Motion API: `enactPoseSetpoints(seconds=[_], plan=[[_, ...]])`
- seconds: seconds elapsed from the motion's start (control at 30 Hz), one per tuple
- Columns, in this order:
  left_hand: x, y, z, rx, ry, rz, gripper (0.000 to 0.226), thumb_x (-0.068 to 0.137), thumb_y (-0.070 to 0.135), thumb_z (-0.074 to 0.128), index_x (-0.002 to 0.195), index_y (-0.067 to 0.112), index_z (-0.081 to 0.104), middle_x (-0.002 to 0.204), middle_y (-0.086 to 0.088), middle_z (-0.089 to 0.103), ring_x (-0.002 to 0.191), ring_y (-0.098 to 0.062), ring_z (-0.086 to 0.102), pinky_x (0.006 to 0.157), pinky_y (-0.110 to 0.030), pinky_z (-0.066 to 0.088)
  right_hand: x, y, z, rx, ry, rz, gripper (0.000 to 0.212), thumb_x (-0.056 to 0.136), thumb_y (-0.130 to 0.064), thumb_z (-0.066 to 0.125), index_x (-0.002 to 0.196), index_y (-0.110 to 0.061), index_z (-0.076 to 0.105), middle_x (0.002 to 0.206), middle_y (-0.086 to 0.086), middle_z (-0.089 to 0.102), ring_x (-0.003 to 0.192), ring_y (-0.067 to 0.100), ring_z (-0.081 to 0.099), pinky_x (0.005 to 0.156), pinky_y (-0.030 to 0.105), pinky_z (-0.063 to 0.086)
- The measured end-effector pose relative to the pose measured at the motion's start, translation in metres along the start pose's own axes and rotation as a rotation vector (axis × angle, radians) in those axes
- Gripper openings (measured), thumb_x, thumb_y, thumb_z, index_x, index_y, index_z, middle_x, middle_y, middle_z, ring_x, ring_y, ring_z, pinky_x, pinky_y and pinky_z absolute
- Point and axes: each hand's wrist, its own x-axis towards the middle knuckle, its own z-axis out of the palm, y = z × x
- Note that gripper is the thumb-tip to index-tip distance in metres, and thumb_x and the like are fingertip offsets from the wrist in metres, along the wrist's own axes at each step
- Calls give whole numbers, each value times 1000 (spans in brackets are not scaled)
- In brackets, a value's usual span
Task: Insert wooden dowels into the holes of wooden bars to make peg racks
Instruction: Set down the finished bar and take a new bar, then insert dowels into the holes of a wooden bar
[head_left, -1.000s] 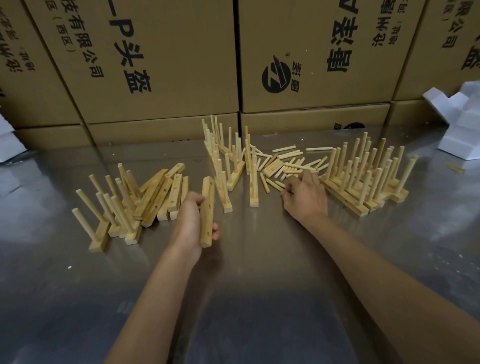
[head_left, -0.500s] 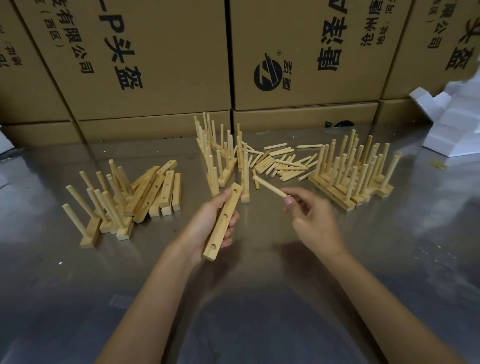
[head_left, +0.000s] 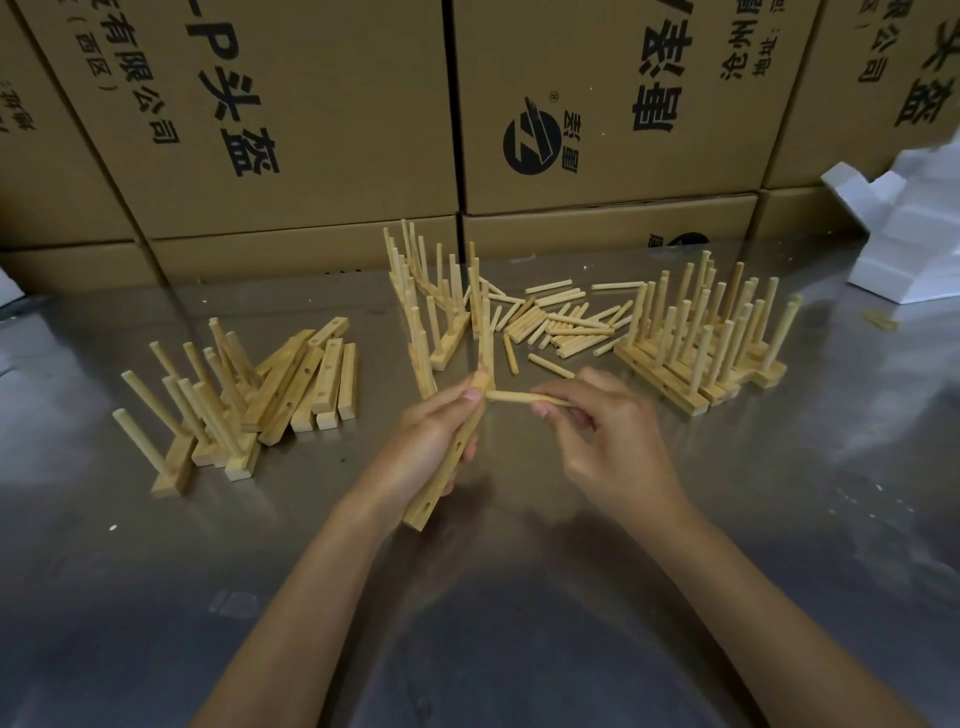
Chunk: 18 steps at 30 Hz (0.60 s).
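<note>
Both hands raised: left hand grips bar, right hand pinches dowel.

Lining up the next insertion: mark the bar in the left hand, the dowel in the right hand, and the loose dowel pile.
Bar (head_left: 451, 470): head view, on its mid-length face below the fingers.
Dowel (head_left: 511, 397): head view, on the bare shaft between both hands.
Loose dowel pile (head_left: 558, 325): head view, on the pile's middle.
</note>
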Motion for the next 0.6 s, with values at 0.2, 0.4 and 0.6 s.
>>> enactPoseSetpoints(seconds=[0.2, 0.4, 0.6], plan=[[1, -4, 8, -38, 5, -49, 29, 104, 37, 48, 127, 49, 62, 65, -1, 50, 55, -11, 43, 51, -27, 34, -5, 3, 9, 51, 29, 55, 11, 90, -2, 65, 89, -9, 73, 70, -16, 45, 65, 1, 46, 59, 8, 30], [1, -6, 14, -132, -4, -65, 29, 105, 37, 46, 129, 43, 61, 62, 2, 51, 50, -8, 45, 50, -24, 37, -11, 1, 17, 236, 117, 201, 13, 91, -4, 65, 87, -12, 74, 67, -14, 52, 59, 2, 48, 53, 8, 30], [3, -11, 18, -95, 29, -73, 27, 105, 38, 46, 126, 45, 62, 63, 1, 53, 49, -8, 46, 49, -24, 38, -14, 1, 23, 278, 154, 268, 15, 90, -4, 66, 84, -15, 73, 66, -14, 57, 58, 3, 49, 53, 11, 30]])
